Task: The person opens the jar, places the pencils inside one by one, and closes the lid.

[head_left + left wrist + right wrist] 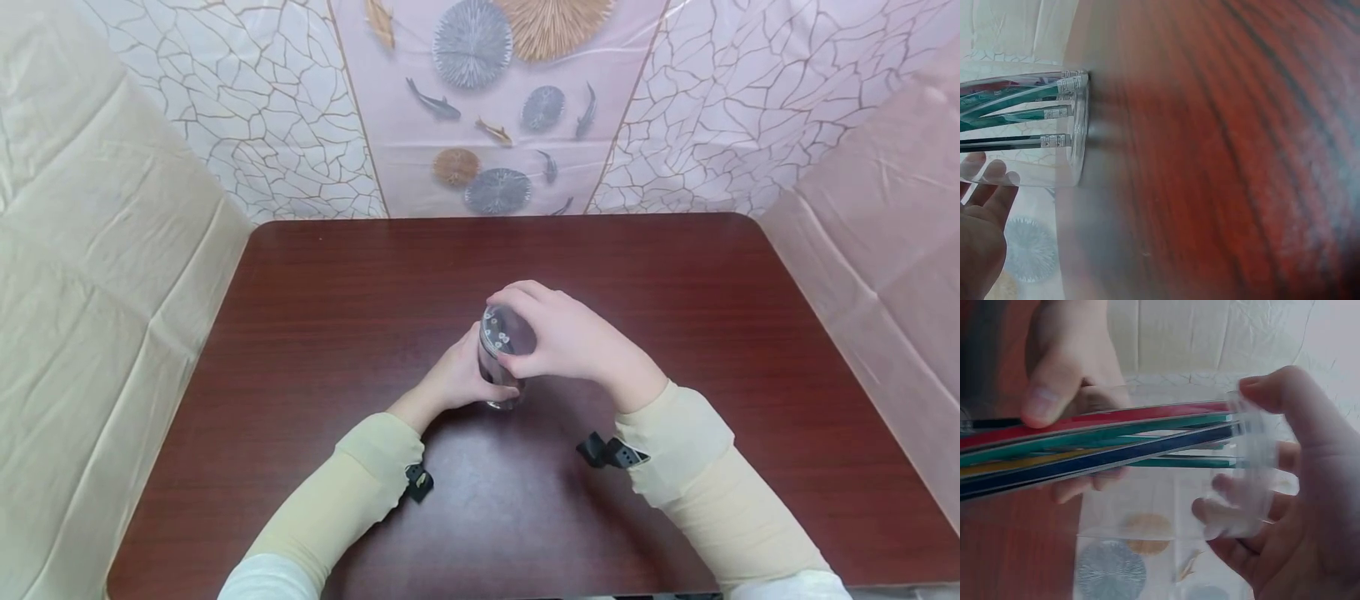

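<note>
A clear cylindrical jar (491,367) stands on the tabletop, slightly tilted in the head view. Several pencils (1160,447) in red, green, yellow and dark blue lean inside it. Around the jar's body curl the fingers and thumb of my left hand (456,377), on its left side. My right hand (581,337) grips the jar's top from the right, thumb and fingers spread around the translucent lid (1257,475). In the left wrist view, silver eraser ends of pencils (1054,112) sit at the jar's base.
The dark red-brown wooden table (360,275) reaches to a patterned backdrop (487,108) behind. Quilted cream panels (112,292) flank it on both sides. A small black device (611,452) is strapped at the right wrist.
</note>
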{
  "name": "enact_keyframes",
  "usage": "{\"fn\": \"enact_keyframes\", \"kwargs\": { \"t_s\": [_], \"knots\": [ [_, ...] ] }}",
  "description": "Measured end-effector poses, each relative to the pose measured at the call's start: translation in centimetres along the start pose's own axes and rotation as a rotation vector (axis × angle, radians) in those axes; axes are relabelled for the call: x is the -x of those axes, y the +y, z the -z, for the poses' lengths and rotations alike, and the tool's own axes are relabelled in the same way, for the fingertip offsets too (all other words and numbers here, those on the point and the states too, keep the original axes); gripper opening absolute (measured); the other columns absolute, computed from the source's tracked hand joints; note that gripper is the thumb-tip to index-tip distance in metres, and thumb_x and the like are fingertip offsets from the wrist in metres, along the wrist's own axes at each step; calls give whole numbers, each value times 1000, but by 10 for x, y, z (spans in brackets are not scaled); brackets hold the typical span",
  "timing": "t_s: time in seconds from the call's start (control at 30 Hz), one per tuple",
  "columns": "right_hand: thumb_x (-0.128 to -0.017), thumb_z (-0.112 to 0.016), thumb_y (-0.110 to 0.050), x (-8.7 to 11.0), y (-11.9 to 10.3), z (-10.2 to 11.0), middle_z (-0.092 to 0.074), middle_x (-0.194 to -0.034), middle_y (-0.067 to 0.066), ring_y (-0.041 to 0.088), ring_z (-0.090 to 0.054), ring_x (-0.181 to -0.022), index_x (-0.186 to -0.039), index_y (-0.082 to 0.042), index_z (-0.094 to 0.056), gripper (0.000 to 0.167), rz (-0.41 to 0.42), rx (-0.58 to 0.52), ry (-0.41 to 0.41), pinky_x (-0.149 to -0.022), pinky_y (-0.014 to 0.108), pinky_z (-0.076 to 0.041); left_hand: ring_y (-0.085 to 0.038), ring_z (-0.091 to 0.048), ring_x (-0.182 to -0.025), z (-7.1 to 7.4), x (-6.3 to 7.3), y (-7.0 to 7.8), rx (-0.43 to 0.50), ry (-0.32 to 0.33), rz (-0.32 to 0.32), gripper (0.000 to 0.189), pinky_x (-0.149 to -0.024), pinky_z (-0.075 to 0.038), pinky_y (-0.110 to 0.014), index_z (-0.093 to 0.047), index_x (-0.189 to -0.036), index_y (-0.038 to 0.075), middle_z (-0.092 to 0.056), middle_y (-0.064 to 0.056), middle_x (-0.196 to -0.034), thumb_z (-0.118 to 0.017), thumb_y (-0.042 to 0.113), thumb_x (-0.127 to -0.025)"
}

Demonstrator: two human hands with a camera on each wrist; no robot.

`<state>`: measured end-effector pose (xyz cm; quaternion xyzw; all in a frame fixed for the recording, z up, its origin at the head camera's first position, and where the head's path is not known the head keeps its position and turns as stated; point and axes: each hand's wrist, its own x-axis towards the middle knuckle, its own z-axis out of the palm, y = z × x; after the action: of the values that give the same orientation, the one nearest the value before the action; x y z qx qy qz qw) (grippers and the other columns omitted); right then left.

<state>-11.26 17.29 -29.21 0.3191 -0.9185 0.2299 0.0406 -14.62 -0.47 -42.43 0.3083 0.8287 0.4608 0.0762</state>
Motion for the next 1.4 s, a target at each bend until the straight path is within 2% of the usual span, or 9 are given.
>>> {"fn": "enact_keyframes", "kwargs": {
  "t_s": [0.13,0.37,0.6,0.8,1.07,1.23,1.4],
  "knots": [
    [-72,-71,-29,-3,0,3,-56,-121,3,23,-54,-106,-123,-11,-55,56,32,47,-30,-90,40,-41,-14,-54,-103,0,0,0,11,-12,15,91,-90,-44,-33,-36,-132,8,-54,-3,-117,-85,35,-60],
    [-70,-73,-27,-4,-1,8,-58,-123,6,29,-49,-107,-119,-8,-59,54,90,81,12,-95,42,-33,-14,-53,-102,-1,-1,-2,16,-22,19,88,-89,-44,-33,-38,-130,9,-52,-1,-117,-85,36,-61],
    [-72,-71,-26,-7,-3,9,-57,-123,2,28,-47,-105,-120,-14,-60,51,133,118,-23,-86,46,-35,-14,-53,-105,0,-2,-2,10,-22,14,92,-91,-43,-33,-34,-133,10,-53,-1,-119,-85,36,-60],
    [-72,-71,-23,-8,-4,12,-57,-126,3,30,-48,-106,-122,-15,-61,51,167,110,-78,-86,47,-37,-13,-52,-108,1,-2,-2,31,-31,6,99,-93,-42,-34,-29,-139,12,-52,-2,-123,-85,36,-61],
    [-69,-72,-23,-9,-4,11,-55,-130,2,28,-44,-109,-122,-17,-62,54,191,101,-33,-84,48,-33,-12,-52,-108,0,-3,-3,52,-14,-30,99,-94,-41,-33,-30,-139,12,-52,-1,-124,-86,34,-60],
    [-67,-73,-23,-9,-5,10,-55,-130,-1,26,-43,-110,-120,-19,-63,54,174,93,-70,-82,47,-33,-13,-51,-109,1,-2,-3,39,-22,-24,99,-95,-40,-33,-30,-140,10,-50,-1,-126,-85,34,-61],
    [-70,-72,-21,-9,-3,11,-55,-130,0,28,-45,-109,-121,-18,-62,52,163,91,-98,-83,47,-34,-13,-52,-108,0,-2,-2,18,-24,-15,100,-95,-40,-33,-30,-139,10,-51,-2,-125,-85,35,-60]
  ]
}}
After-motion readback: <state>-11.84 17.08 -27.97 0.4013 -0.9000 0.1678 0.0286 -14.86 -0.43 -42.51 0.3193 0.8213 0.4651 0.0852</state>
